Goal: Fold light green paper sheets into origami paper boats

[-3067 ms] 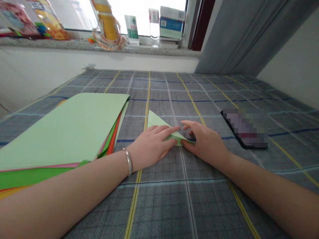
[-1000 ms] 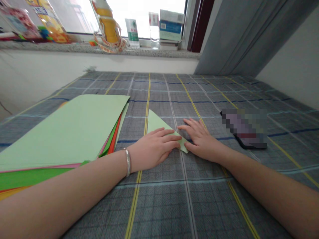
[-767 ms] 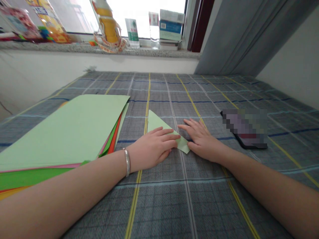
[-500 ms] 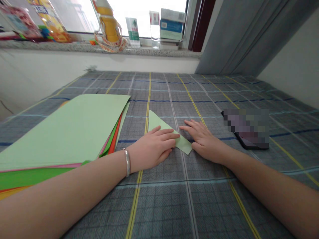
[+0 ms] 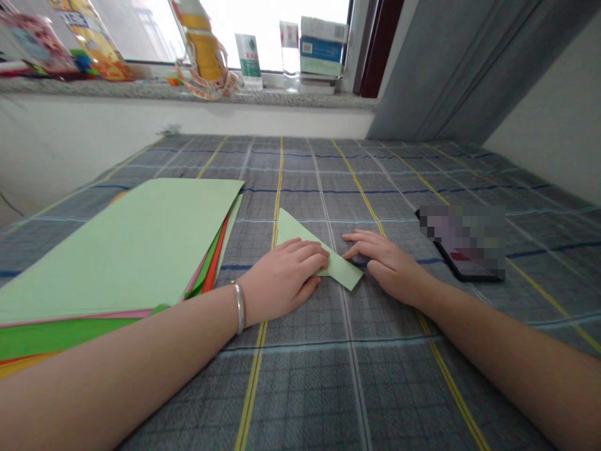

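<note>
Left hand [image 5: 284,282] is pressing flat on the folded green paper [image 5: 300,241]; right hand [image 5: 389,269] is lying against its edge, fingers together.

Both hands [image 5: 284,282] flat, palms down

Your left hand [image 5: 286,282] presses the folded green paper triangle [image 5: 300,241] onto the checked cloth [image 5: 300,376], and your right hand [image 5: 389,266] rests its fingertips [image 5: 350,247] at the triangle's other edge. A stack of coloured paper [image 5: 107,244] lies left, a pixelated phone [image 5: 464,244] right.
</note>
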Demonstrator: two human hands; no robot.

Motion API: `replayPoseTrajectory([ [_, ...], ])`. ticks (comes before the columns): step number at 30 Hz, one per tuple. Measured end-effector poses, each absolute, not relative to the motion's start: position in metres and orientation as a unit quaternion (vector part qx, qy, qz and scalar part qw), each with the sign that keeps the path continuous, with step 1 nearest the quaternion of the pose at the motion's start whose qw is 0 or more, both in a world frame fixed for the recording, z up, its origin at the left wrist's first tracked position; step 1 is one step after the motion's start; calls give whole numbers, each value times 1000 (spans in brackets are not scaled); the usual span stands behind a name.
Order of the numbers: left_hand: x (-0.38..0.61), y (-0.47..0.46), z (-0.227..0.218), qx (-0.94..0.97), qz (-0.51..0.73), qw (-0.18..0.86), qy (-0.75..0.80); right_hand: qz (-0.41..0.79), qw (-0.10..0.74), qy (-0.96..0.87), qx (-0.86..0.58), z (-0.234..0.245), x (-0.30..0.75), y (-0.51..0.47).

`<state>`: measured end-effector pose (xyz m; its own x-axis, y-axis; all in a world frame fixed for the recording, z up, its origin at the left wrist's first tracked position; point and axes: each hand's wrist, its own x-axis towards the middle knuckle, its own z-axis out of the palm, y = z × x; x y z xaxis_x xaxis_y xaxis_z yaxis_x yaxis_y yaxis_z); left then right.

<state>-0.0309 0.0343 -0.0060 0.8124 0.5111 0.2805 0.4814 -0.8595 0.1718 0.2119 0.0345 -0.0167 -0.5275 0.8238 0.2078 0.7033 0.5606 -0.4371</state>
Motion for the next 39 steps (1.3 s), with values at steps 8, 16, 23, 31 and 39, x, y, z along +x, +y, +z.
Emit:
replayPoseTrajectory([
  [8,-30,33,-9,946,147,-5,288,85,186,-869,-452,-18,202,29],
  [16,-31,30,-6,900,179,-70,391,111,191,-867,-447,-19,203,31],
  [23,-31,30,-4,901,140,-60,406,140,222,-880,-395,-18,203,31],
  [31,-33,31,-3,901,168,-63,395,168,252,-882,-362,-16,202,29],
  [39,-32,30,-5,906,221,-47,359,85,292,-901,-308,-11,199,21],
])
